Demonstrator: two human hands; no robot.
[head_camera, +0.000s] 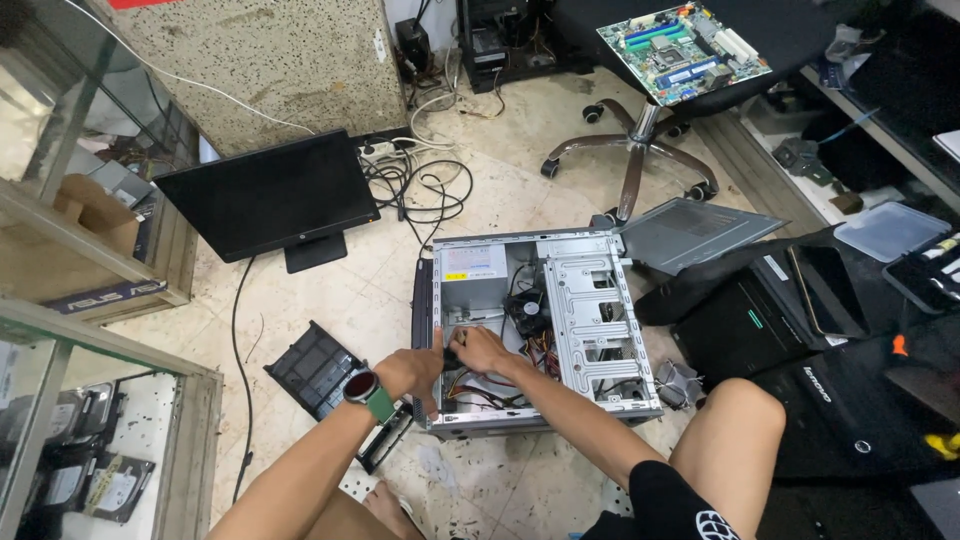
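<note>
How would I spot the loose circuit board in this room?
Find the office chair at the top, beyond the open computer case. The circuit board lies flat on its seat. It alone is green, studded with blue slots.

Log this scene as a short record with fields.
Setting: speckled tile floor of a repair shop
Main thing: open grey metal computer case lying on its side
Left hand: at the case's edge, green-strapped watch on the wrist
Right hand: inside the case among coloured wires
Nearby: black flat monitor, green circuit board on a chair
</note>
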